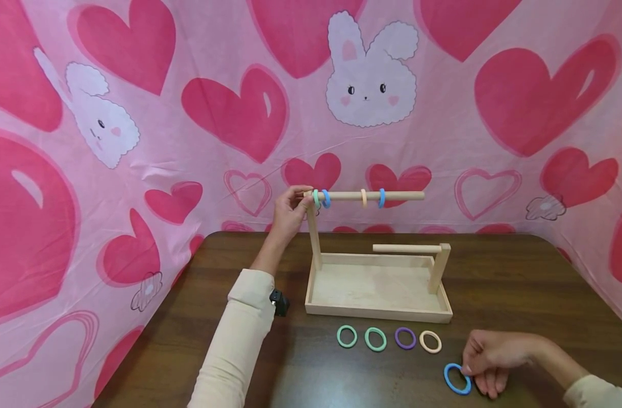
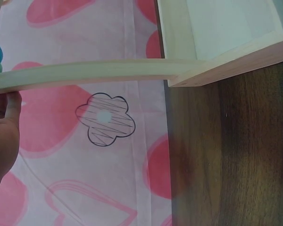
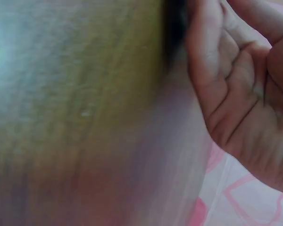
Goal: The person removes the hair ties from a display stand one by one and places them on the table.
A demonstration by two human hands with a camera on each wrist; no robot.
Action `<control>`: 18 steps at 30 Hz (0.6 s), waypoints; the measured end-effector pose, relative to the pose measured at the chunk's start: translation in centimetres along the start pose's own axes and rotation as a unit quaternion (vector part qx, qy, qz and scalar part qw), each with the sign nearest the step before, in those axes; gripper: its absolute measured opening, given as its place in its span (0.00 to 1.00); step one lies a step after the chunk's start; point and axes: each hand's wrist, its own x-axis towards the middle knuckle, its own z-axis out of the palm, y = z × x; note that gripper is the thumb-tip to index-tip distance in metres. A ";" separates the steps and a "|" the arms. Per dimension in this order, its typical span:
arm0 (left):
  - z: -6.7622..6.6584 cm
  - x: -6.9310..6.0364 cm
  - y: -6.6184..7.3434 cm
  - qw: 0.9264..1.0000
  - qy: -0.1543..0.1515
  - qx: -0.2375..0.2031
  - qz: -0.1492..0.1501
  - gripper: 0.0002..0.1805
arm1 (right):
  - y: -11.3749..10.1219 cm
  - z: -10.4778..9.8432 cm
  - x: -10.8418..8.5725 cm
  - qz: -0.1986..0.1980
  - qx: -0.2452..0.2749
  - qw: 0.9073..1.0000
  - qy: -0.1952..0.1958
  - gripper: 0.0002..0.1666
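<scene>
My left hand [image 1: 290, 212] grips the top of the tall post [image 1: 314, 238] of a wooden stand, where the upper rod [image 1: 402, 196] joins it. Along that rod hang a green ring [image 1: 316, 198] and a blue ring beside the hand, then a peach ring [image 1: 364, 198] and another blue ring [image 1: 382, 198] farther right. At the lower right, my right hand [image 1: 496, 357] pinches a blue ring [image 1: 457, 391] at the tabletop. The right wrist view shows the palm of the right hand [image 3: 245, 94]; the ring is hidden there.
The stand's shallow tray [image 1: 377, 311] also carries a short post with a bare lower rod [image 1: 405, 248]. In front lie two green rings [image 1: 375, 348], a purple ring [image 1: 397, 338] and a peach ring [image 1: 430, 333]. A pink heart-print cloth [image 1: 443, 136] hangs behind the table.
</scene>
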 end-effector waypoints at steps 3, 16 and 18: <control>0.0 0.0 0.0 1.000 0.001 -0.003 0.001 0.12 | -0.4 -0.1 -0.2 0.009 -0.023 1.000 -0.009 0.22; 0.0 0.1 -0.3 1.000 0.000 -0.013 0.006 0.13 | -1.7 -0.1 -0.4 0.020 -0.063 0.998 0.022 0.21; 0.0 0.1 -0.2 1.000 -0.001 -0.013 0.005 0.13 | -2.1 -0.3 -0.3 0.006 -0.062 0.998 0.032 0.21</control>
